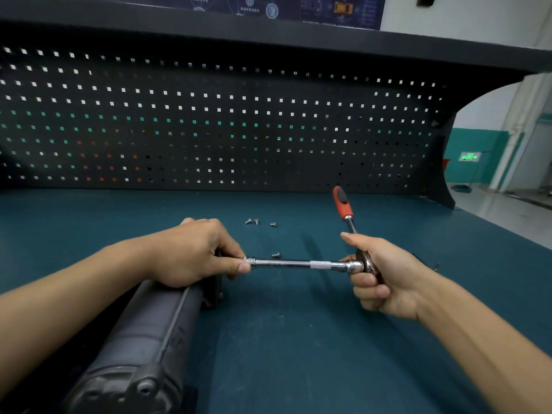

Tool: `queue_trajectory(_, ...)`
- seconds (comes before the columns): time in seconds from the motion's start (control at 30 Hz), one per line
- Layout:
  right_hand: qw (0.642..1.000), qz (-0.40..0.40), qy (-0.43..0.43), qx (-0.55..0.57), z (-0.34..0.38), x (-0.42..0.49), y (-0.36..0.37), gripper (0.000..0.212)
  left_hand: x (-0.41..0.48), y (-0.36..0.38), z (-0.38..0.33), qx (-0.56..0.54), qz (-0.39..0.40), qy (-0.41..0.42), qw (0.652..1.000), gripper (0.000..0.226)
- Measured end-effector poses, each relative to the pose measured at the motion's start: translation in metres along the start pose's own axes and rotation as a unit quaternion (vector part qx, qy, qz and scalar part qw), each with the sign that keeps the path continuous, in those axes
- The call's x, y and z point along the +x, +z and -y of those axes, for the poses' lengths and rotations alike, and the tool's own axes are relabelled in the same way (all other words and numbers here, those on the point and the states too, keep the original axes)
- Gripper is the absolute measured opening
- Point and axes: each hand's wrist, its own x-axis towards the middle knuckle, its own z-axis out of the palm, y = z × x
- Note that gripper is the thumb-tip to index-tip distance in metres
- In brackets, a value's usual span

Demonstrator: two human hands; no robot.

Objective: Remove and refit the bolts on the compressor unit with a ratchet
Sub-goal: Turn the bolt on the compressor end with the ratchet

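The dark grey compressor unit (149,333) lies lengthwise on the teal bench, running from the lower left toward the middle. My left hand (194,252) rests on its far end and pinches the socket tip of a chrome extension bar (295,263). The bar runs level to the right into the ratchet head, which my right hand (379,279) grips. The ratchet's red and black handle (343,204) points up and away. Several loose bolts lie on the bench: a group (257,222) behind the bar and one (276,255) just above it.
The teal bench top (298,339) stretches to a black pegboard back panel (224,124) with a shelf above it. A small dark part (436,266) lies by my right wrist. Beyond the bench's right edge is open floor.
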Motion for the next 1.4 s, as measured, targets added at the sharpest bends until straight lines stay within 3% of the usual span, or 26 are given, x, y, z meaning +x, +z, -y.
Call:
queue_trajectory(0.37,0.998,0.017,0.018,0.050,0.001,0.000,-0.001,0.047,0.000,0.000,0.000,-0.007,-0.005,-0.001,1.000,0.055)
queue_trajectory(0.47,0.999,-0.001,-0.046,-0.006,-0.004,0.005,-0.001,0.043,0.000,0.000,-0.001,-0.020,-0.010,-0.008,1.000,0.053)
queue_trajectory(0.53,0.989,-0.006,-0.134,-0.064,-0.009,0.010,-0.004,0.045,0.000,0.001,-0.001,-0.027,-0.015,-0.013,0.999,0.042)
queue_trajectory(0.63,0.949,0.010,-0.256,-0.183,-0.015,0.012,-0.009,0.041,0.000,0.002,-0.002,-0.020,-0.017,-0.015,1.000,0.028)
queue_trajectory(0.73,0.918,0.019,-0.309,-0.249,-0.017,0.013,-0.015,0.033,-0.001,0.003,-0.002,-0.015,-0.011,-0.009,1.000,0.029)
queue_trajectory(0.9,0.881,-0.026,-0.379,-0.281,-0.015,0.008,-0.013,0.024,-0.002,0.000,-0.004,-0.027,0.019,-0.005,0.999,0.060)
queue_trajectory(1.2,0.750,-0.142,-0.494,-0.416,-0.011,0.007,-0.013,0.017,-0.003,-0.001,-0.005,-0.039,0.008,-0.001,0.999,0.055)
queue_trajectory(1.27,0.766,-0.137,-0.476,-0.410,-0.011,0.006,-0.013,0.016,-0.003,-0.002,-0.006,-0.037,0.010,0.002,0.999,0.055)
queue_trajectory(1.4,0.849,-0.093,-0.387,-0.348,-0.008,0.005,-0.011,0.016,-0.004,-0.003,-0.008,-0.031,0.019,0.003,0.999,0.070)
